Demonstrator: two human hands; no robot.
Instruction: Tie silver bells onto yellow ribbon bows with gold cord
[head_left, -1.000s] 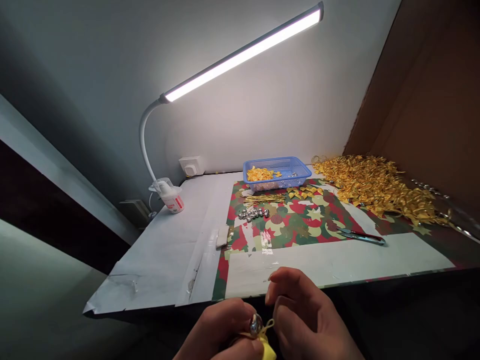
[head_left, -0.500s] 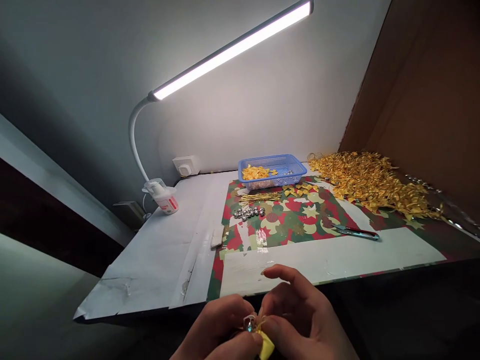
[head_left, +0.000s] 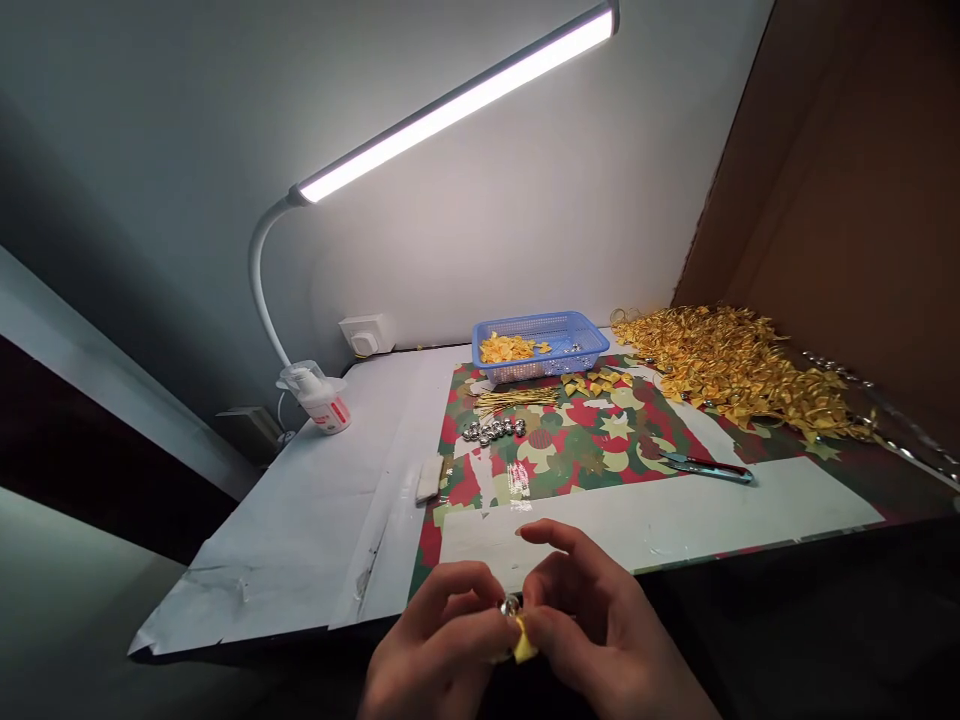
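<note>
Close to the table's front edge, my left hand (head_left: pixel 441 632) and my right hand (head_left: pixel 596 625) meet fingertip to fingertip. A small silver bell (head_left: pixel 510 605) shows between them, pinched by my left thumb and fingers. Just below it a yellow ribbon bow (head_left: pixel 523 645) pokes out, and my right thumb and fingers press on it. The right index finger is raised and curved away from the pinch. Fingers hide part of the bell and bow, along with any tie joining them.
Silver bells (head_left: pixel 495 431), gold ties (head_left: pixel 517 398) and loose yellow bows (head_left: pixel 596 383) lie on a patterned sheet. Behind stands a blue basket (head_left: pixel 540 320) with yellow bows. Snips (head_left: pixel 709 467) lie right, near a large gold heap (head_left: pixel 739 365). A lamp (head_left: pixel 465 105) and pump bottle (head_left: pixel 322 402) stand left.
Both hands have risen slightly, still together. The bell sits higher between the fingertips, and less of the yellow bow shows. The view has shifted a little.
</note>
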